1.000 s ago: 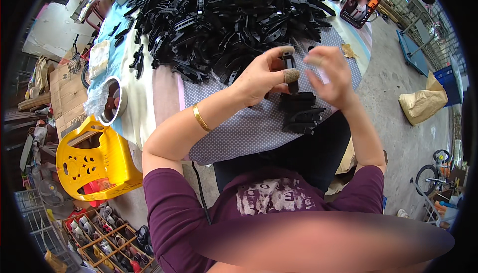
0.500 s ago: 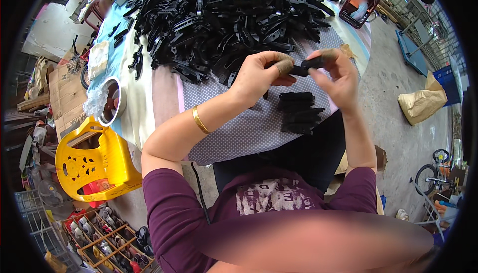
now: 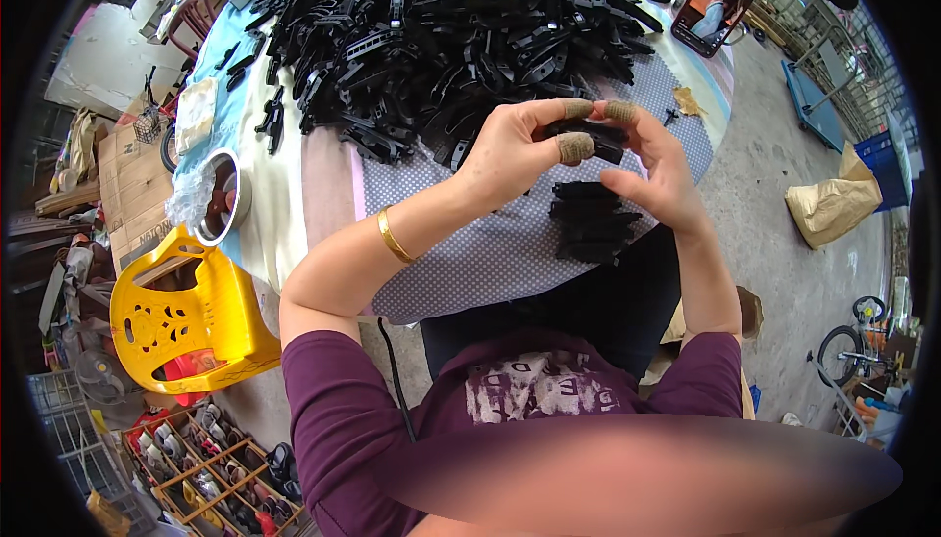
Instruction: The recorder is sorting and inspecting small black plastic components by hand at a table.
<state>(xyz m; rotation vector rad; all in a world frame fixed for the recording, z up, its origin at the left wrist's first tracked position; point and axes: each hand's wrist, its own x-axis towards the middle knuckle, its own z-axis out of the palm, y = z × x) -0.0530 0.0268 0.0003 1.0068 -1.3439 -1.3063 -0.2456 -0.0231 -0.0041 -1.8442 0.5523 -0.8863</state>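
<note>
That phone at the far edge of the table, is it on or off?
On. The phone shows a bright coloured picture on its screen and leans tilted at the table's far edge, beyond the black parts pile.

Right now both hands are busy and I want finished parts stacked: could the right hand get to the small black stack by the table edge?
Probably yes: the right hand hovers just above the small black stack, with nothing between.

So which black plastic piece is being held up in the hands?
The small black plastic clip pinched between both hands, above the neat stack; others lie heaped on the table.

Black plastic parts (image 3: 461, 27), yellow chair (image 3: 186, 326)
</note>
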